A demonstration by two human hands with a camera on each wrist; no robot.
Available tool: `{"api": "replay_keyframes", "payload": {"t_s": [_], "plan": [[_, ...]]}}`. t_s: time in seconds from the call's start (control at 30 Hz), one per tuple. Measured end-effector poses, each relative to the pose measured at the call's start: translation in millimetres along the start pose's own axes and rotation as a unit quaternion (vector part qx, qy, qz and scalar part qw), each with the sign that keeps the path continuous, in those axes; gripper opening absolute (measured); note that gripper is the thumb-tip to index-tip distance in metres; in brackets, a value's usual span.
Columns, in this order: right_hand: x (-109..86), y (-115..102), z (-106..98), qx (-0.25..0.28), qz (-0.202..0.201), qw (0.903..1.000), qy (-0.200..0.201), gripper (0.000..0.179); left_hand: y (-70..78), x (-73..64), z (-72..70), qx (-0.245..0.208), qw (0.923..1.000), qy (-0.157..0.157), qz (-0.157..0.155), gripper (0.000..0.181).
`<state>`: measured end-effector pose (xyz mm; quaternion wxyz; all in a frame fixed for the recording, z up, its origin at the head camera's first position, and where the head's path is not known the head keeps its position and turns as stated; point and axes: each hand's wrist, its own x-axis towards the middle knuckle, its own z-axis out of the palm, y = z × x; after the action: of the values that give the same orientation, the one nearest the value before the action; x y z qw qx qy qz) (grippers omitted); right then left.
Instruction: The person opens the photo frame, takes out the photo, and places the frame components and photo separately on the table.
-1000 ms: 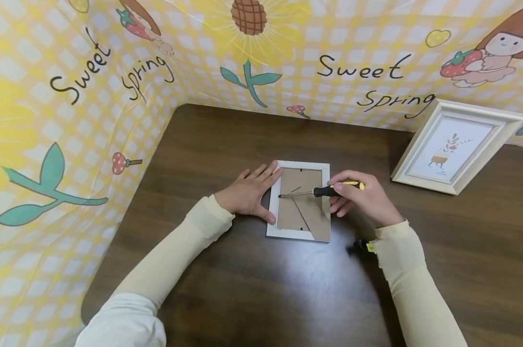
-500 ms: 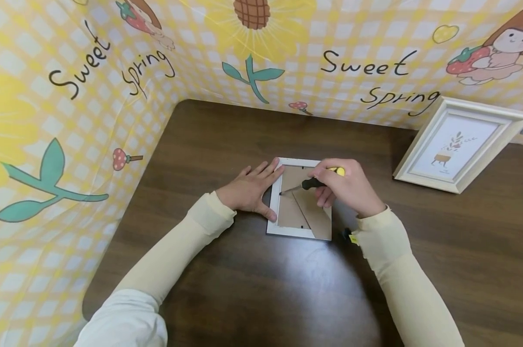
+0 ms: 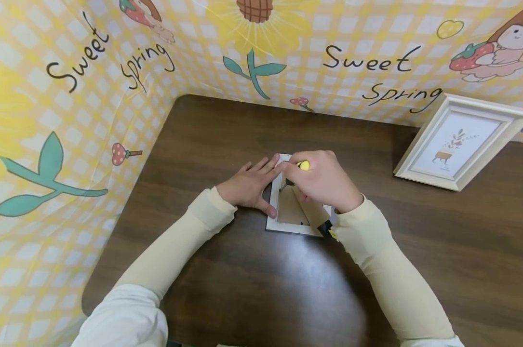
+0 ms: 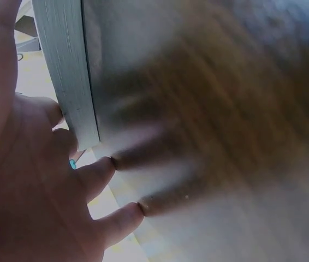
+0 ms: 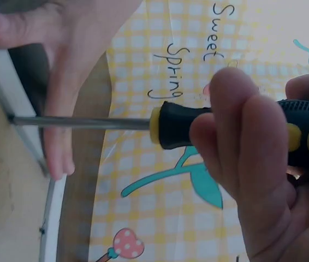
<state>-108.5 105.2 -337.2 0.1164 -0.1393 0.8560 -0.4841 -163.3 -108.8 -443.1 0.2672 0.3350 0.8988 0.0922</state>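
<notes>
A white picture frame (image 3: 293,228) lies face down on the table, its brown backing board (image 3: 290,211) up. My left hand (image 3: 249,185) rests flat at its left side, fingers spread over the rim; in the left wrist view two fingertips meet the tabletop beside the frame's edge (image 4: 67,71). My right hand (image 3: 324,179) grips a black-and-yellow screwdriver (image 5: 179,126) by its handle, over the board. The tip meets a small dark tab at the inner left edge of the frame, close to my left hand's fingers. Another dark tab (image 3: 302,223) shows at the bottom inner edge.
A second white frame (image 3: 406,174) with a plant print stands upright at the back right of the dark wooden table (image 3: 226,270). Yellow checked cloth (image 3: 192,58) walls the back and left sides. A black device with a yellow-green tag (image 3: 332,233) hangs at my right wrist.
My right hand has moved left and over the frame, swinging the screwdriver from nearly flat to steep while its tip stays at the left inner edge. My left hand holds its place.
</notes>
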Motion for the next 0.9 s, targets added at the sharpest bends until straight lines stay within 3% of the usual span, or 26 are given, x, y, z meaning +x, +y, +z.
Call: {"api": "replay_keyframes", "payload": {"t_s": [0.17, 0.23, 0.4, 0.5, 0.6, 0.7, 0.8, 0.9], "plan": [[3.7, -7.3, 5.5, -0.048, -0.028, 0.9984, 0.008, 0.029, -0.4, 2.0, -3.0, -0.004, 1.0000, -0.002, -0.002, 0.132], [3.2, -6.7, 5.8, -0.051, -0.020, 0.9984, 0.012, 0.030, -0.3, 2.4, -3.6, 0.001, 1.0000, -0.001, -0.002, 0.132], [-10.1, 8.8, -1.5, 0.031, 0.055, 0.9972, 0.039, 0.027, 1.7, 2.5, -2.2, 0.010, 0.9999, 0.003, 0.000, 0.133], [-23.3, 28.9, -10.4, 0.096, 0.066, 0.9921, 0.047, 0.030, 3.4, 3.1, 0.0, 0.009, 0.9999, 0.008, 0.004, 0.133], [-37.2, 50.7, -20.5, 0.163, 0.056, 0.9823, 0.074, 0.033, 5.3, 3.1, 2.2, 0.006, 0.9999, 0.013, 0.002, 0.132], [-49.5, 68.3, -27.0, 0.216, 0.042, 0.9661, 0.136, 0.036, 7.5, 2.5, 3.4, 0.008, 0.9998, 0.018, -0.005, 0.132], [-59.5, 80.0, -26.1, 0.242, 0.038, 0.9494, 0.196, 0.038, 10.8, 2.1, 4.9, 0.017, 0.9993, 0.030, -0.018, 0.132], [-66.4, 88.6, -20.5, 0.261, 0.045, 0.9377, 0.225, 0.039, 17.0, 2.5, 7.9, 0.032, 0.9979, 0.049, -0.030, 0.131]]}}
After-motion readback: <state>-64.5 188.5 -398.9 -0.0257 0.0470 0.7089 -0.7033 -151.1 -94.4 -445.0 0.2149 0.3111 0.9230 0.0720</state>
